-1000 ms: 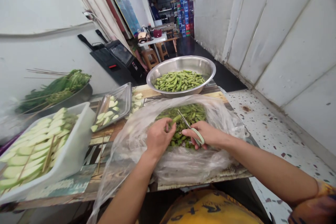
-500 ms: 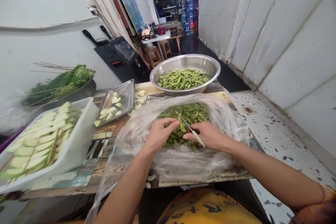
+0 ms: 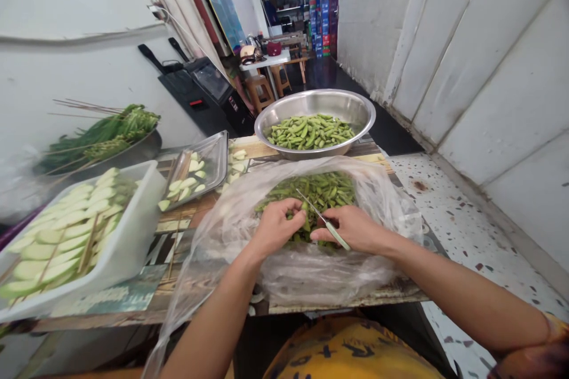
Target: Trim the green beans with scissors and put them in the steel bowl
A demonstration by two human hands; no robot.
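My right hand (image 3: 351,228) is closed around a pair of scissors (image 3: 336,233) with a pale handle, its thin metal blades pointing up and left. My left hand (image 3: 279,222) pinches a green soybean pod (image 3: 306,219) between thumb and fingers, close beside the blades. Both hands are over a clear plastic bag (image 3: 306,281), opened wide and filled with green soybean pods (image 3: 331,188). Behind the bag stands a wide steel basin (image 3: 362,121) with more pods (image 3: 306,131) in it.
To the left, a white plastic tub (image 3: 149,204) holds skewered pale-green slices (image 3: 66,243). A metal tray (image 3: 219,160) with cut pieces and sticks lies beyond it. Leafy greens on skewers (image 3: 102,136) fill a bowl at far left. A black machine (image 3: 204,92) stands by the wall.
My left hand has shifted slightly, its fingers curling more around the pod. The scissors stay in my right hand at nearly the same place. The view has tilted a little.
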